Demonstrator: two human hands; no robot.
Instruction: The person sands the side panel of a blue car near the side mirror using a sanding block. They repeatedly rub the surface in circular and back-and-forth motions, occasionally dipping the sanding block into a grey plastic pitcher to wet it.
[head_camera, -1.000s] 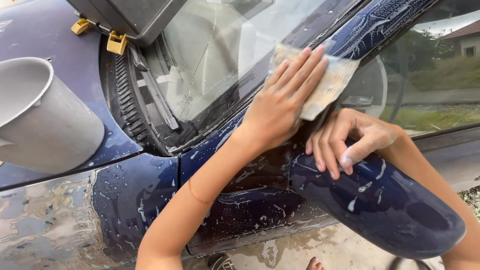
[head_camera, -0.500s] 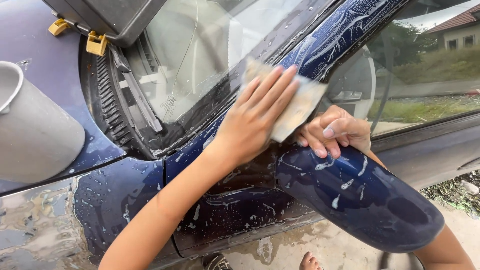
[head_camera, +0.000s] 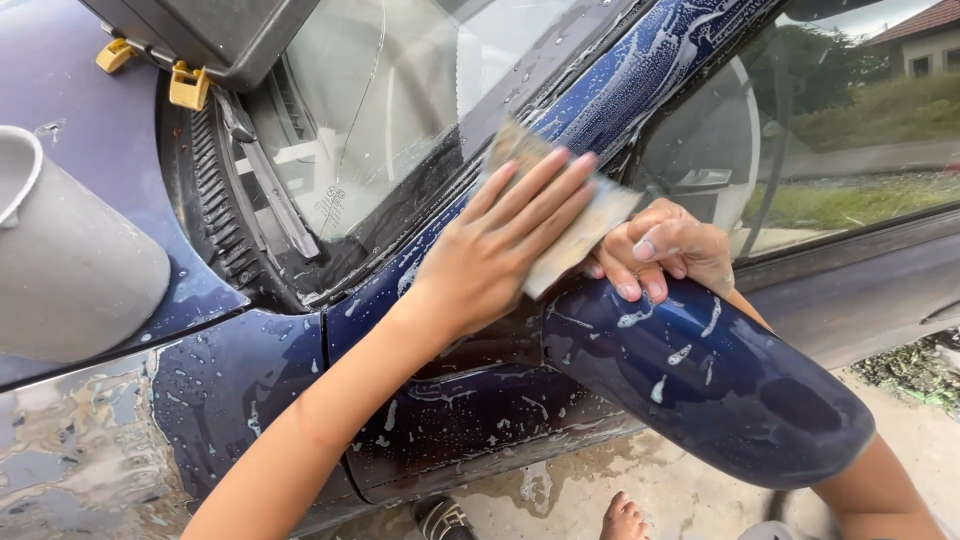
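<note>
My left hand (head_camera: 500, 250) lies flat, fingers spread, pressing a pale yellow sponge (head_camera: 592, 222) against the soapy dark blue pillar (head_camera: 640, 70) beside the car's windshield (head_camera: 400, 110). My right hand (head_camera: 665, 250) is curled over the top of the blue side mirror (head_camera: 710, 390), just right of the sponge and touching its edge. My right arm runs behind the mirror. Suds and water drops cover the pillar, the mirror and the door below.
A grey bucket (head_camera: 70, 270) sits on the hood at the left. A black box with yellow clips (head_camera: 190, 85) rests at the windshield's base above the wiper (head_camera: 265, 180). The side window (head_camera: 830, 130) is at right. A bare foot (head_camera: 625, 520) and a shoe (head_camera: 440, 520) stand on wet concrete.
My left hand has slid the sponge down the pillar toward the mirror. My right hand has stayed on the mirror's top.
</note>
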